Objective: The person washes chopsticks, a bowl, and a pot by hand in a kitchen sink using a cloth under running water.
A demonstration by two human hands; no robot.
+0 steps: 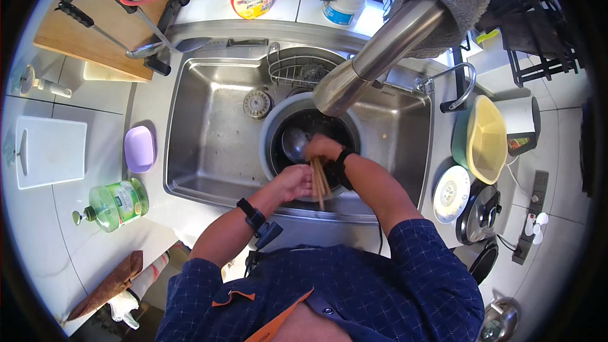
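A bundle of wooden chopsticks (321, 184) slants over the near rim of a round grey basin (267, 126) in the steel sink. My right hand (324, 147) grips their upper part inside the basin; its fingers are partly hidden. Lower down, my left hand (295, 183) is curled against the same bundle at the rim, its fingertips on the sticks. Left of my right hand, a metal ladle bowl (293, 143) lies in the dark inside of the basin. The bundle's lower ends are slightly blurred.
A steel faucet (344, 83) wrapped in a grey towel (451, 4) juts over the basin. Behind it, a wire rack (289, 73) holds a scourer. Left stand a purple dish (140, 149) and a green soap bottle (118, 204); right, a plate (451, 194) and a yellow basket (487, 140).
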